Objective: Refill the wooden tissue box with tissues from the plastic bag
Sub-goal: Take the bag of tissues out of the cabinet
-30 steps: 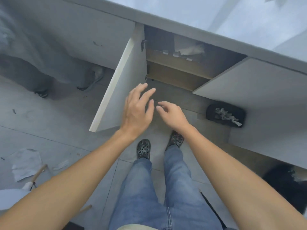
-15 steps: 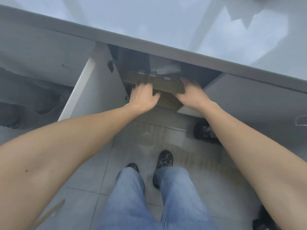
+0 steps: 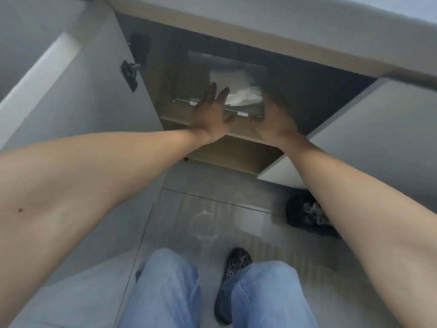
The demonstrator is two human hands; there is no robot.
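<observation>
A clear plastic bag (image 3: 201,65) with white tissues (image 3: 238,91) inside lies on the upper shelf of an open cabinet. Both my hands reach into the cabinet at the bag's front edge. My left hand (image 3: 210,114) has its fingers straight and spread, its fingertips over the bag's near side beside the tissues. My right hand (image 3: 274,119) is motion-blurred at the bag's right front corner, its fingers extended; whether it touches the bag is unclear. A dark box (image 3: 300,214) with crumpled white paper in its top sits on the floor at the right, partly hidden by my right forearm.
The cabinet's left door (image 3: 94,98) stands open with a black hinge (image 3: 128,73); the right door (image 3: 369,129) swings out beside my right wrist. A wooden shelf edge (image 3: 236,138) runs under my hands. The countertop (image 3: 283,27) overhangs above. My legs and shoes stand on grey floor tiles.
I have leaned closer to the cabinet. Both hands have moved from the shelf's front edge up and in, to the plastic bag of tissues.
</observation>
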